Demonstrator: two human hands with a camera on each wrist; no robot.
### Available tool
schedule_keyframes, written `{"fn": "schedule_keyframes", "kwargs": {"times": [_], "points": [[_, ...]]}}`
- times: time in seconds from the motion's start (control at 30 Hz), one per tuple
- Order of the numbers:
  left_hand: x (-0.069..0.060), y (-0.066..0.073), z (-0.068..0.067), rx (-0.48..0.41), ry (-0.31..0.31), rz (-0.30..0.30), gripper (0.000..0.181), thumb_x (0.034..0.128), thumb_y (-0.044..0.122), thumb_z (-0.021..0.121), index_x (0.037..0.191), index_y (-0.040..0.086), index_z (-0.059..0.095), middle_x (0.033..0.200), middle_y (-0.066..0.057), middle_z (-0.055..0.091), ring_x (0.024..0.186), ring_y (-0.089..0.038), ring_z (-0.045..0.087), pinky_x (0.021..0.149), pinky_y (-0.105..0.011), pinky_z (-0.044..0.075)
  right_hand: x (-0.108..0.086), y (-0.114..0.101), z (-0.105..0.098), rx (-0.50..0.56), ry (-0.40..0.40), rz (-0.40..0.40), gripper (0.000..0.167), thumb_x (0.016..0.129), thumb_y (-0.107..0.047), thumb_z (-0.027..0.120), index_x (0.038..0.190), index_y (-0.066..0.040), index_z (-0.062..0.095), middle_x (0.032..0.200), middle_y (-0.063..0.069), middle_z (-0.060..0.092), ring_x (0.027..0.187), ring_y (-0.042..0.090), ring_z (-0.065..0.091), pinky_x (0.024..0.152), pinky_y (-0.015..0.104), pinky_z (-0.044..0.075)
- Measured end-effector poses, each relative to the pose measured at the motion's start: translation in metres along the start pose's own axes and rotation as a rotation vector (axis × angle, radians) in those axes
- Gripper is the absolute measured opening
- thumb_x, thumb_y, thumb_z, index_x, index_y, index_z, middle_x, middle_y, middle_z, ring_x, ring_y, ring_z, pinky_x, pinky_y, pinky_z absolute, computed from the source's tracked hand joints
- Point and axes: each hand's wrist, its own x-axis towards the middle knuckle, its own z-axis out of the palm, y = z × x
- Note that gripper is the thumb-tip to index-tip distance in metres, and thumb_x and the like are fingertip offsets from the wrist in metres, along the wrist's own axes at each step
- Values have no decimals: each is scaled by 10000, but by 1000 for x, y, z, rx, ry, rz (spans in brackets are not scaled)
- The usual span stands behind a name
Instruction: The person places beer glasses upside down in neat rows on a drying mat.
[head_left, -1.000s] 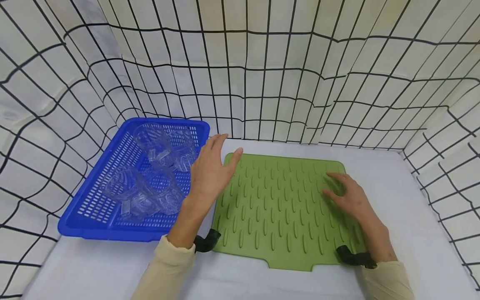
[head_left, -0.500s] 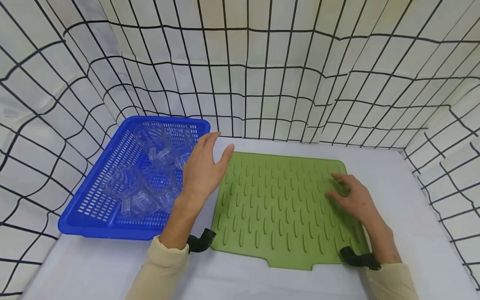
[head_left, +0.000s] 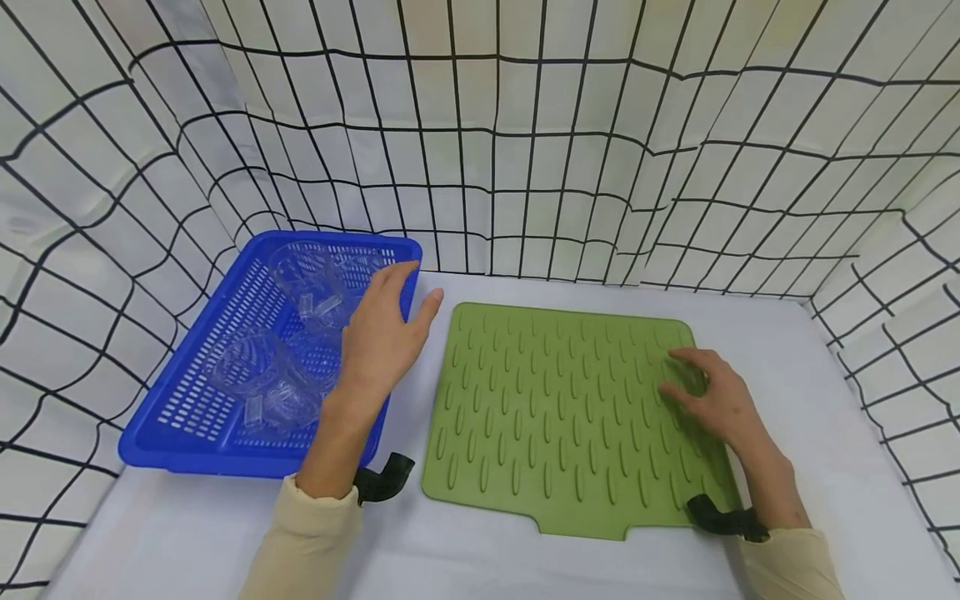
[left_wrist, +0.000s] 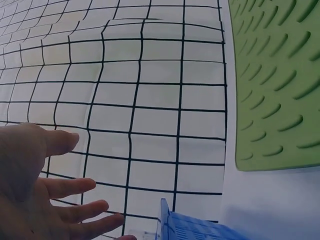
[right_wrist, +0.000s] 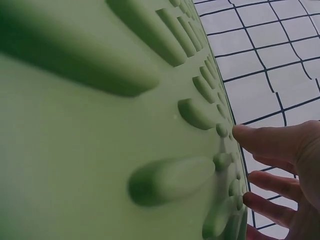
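Note:
In the head view my left hand (head_left: pixel 381 337) hovers over the right side of a blue plastic basket (head_left: pixel 180 463), fingers spread and holding nothing. Several clear mugs (head_left: pixel 251 367) lie in that basket; part of them is hidden behind the hand. The left wrist view shows the same hand (left_wrist: pixel 55 190) with thumb and fingers apart. A green ridged drying mat (head_left: pixel 555 417) lies flat on the table. Above its right edge is my right hand (head_left: pixel 716 396), fingers loosely bent and nothing in them. In the right wrist view the right hand (right_wrist: pixel 285 175) is close to the mat's ridged surface.
A white cloth (head_left: pixel 465 550) covers the table. Walls of white sheet with a black grid (head_left: pixel 555 167) stand at the back and both sides. The basket sits near the left wall. A strip of table separates the basket from the mat.
My left hand has moved left, from the mat's left edge to over the basket's right side. My right hand has shifted slightly to the right over the mat. The basket and mat stay put.

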Motion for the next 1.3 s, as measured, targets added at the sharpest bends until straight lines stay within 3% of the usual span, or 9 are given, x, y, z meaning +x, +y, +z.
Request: {"fn": "schedule_keyframes", "kwargs": {"times": [0.57,0.87,1.3], "points": [[0,-22,-23,10,81,-4,657,986,319,713,1566,141,460,1641,-170,410,1462,-437,468,1105,-673,455,0,4,4,-38,-85,35,607,923,-310,801,1409,-14,591,1530,285,480,1433,558,369,1162,736,310],[-1,-27,-40,-9,71,-15,705,959,283,746,1578,135,443,1646,-199,396,1497,-461,409,1173,-695,369,-1,8,4,-37,-63,10,596,919,-319,801,1387,-3,610,1513,291,498,1417,573,378,1140,752,313],[-7,-45,-57,-6,39,-45,789,947,277,765,1615,129,372,1631,-231,400,1457,-472,438,1130,-685,425,-1,6,3,-15,-82,38,599,923,-330,798,1397,-16,607,1536,285,476,1438,568,353,1151,754,300]]}}
